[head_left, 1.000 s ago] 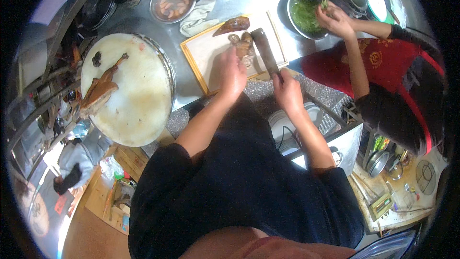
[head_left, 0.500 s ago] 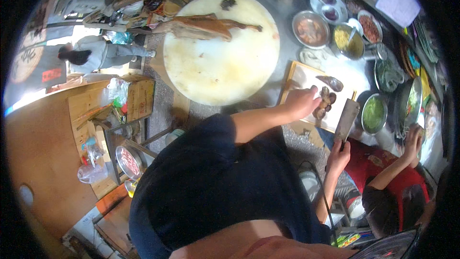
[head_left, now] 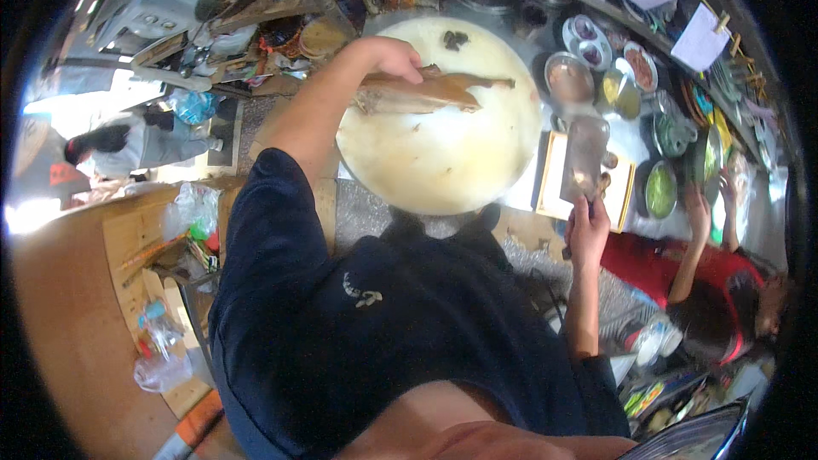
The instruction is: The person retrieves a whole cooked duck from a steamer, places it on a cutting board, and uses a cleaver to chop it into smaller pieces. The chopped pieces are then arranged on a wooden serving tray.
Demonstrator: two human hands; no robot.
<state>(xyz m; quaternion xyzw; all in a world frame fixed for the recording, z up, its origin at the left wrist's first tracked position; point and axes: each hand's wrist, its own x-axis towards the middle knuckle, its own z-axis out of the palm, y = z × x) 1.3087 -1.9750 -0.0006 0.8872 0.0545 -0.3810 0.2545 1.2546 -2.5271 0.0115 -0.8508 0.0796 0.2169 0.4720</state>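
My left hand point(head_left: 396, 58) grips the left end of a long brown slab of meat point(head_left: 443, 90) that tapers to a thin tip. The slab lies across the upper part of a large round pale chopping board point(head_left: 434, 158), and small dark pieces point(head_left: 455, 39) lie beyond it. In my right hand point(head_left: 588, 230) is a cleaver point(head_left: 586, 149), its broad blade over a wood-rimmed white board point(head_left: 554, 172). The blade partly hides brown pieces point(head_left: 603, 182) there.
Bowls of food stand at the right, among them a bowl of chopped greens point(head_left: 660, 190) and a yellow-filled pot point(head_left: 620, 95). Close on my right, a person in red point(head_left: 648, 268) reaches over the counter. Another person point(head_left: 128, 140) is far left.
My left hand has left the wood-rimmed board and moved left onto the meat slab. My right hand has carried the cleaver up and left over that board. The view has shifted.
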